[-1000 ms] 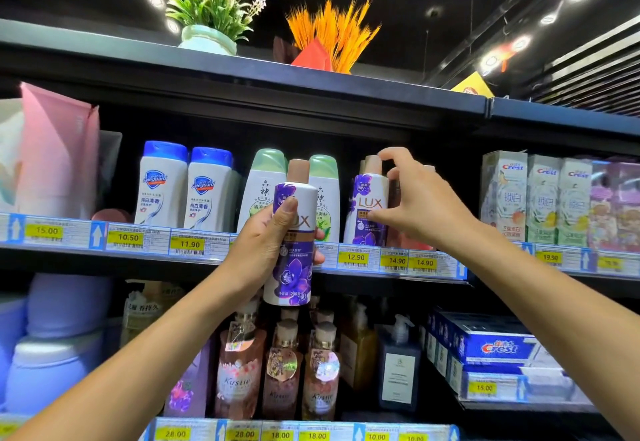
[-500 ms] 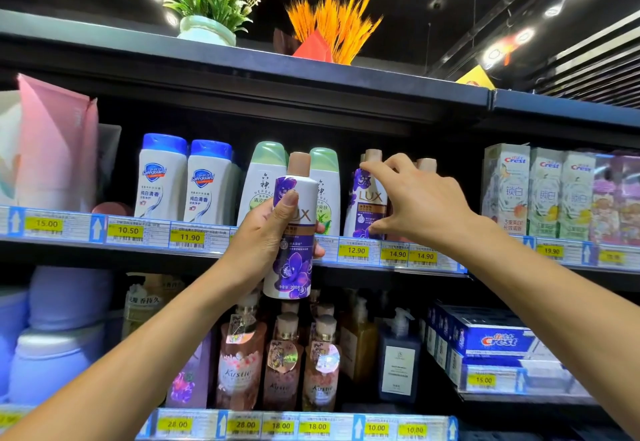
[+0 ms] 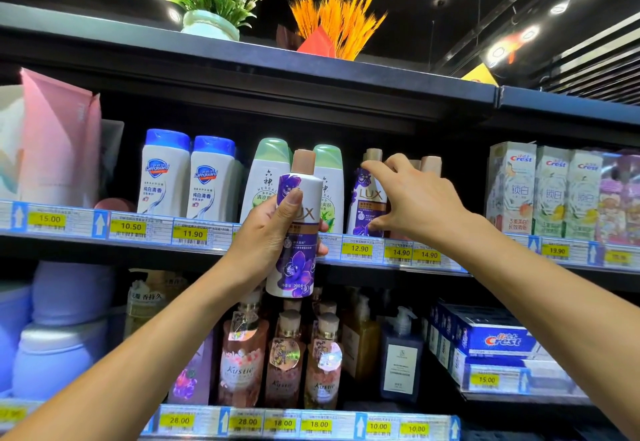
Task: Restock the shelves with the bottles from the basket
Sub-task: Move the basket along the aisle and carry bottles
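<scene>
My left hand (image 3: 266,236) grips a white and purple LUX bottle (image 3: 298,267) with a brown cap, upright in front of the middle shelf's price rail (image 3: 360,250). A matching LUX bottle (image 3: 363,205) stands on that shelf to its right. My right hand (image 3: 419,205) reaches in beside this bottle with spread fingers, the index fingertip at its shoulder and the thumb near its base. Two more brown-capped bottles (image 3: 431,163) stand behind the hand, mostly hidden. The basket is out of view.
Left of the LUX slot stand green-capped herbal bottles (image 3: 266,177) and blue-capped Safeguard bottles (image 3: 166,177). Crest boxes (image 3: 519,191) fill the shelf to the right. Pump bottles (image 3: 284,354) crowd the lower shelf. Potted plants (image 3: 211,21) sit on the top shelf.
My right hand has moved left and opened, from around the rear bottles to the front LUX bottle on the shelf. The left hand keeps its bottle in nearly the same place.
</scene>
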`<action>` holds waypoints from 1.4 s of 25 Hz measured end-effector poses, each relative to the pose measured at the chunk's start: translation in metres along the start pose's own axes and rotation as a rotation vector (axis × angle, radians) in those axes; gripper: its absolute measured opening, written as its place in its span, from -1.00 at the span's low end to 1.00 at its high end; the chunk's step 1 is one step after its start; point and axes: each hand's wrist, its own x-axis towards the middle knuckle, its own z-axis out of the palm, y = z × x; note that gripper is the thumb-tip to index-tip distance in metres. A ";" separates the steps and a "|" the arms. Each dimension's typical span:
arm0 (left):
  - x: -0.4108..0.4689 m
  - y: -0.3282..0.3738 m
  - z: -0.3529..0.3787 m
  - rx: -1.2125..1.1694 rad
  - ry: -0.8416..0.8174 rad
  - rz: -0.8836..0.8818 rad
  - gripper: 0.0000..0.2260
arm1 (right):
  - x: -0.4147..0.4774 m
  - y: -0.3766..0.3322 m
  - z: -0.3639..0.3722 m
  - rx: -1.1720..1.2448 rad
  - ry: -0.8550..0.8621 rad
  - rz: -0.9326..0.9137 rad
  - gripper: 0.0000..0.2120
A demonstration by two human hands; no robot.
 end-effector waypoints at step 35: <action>0.003 -0.006 0.017 0.764 0.217 0.576 -0.63 | -0.013 0.012 -0.072 1.044 -0.023 -0.157 -0.66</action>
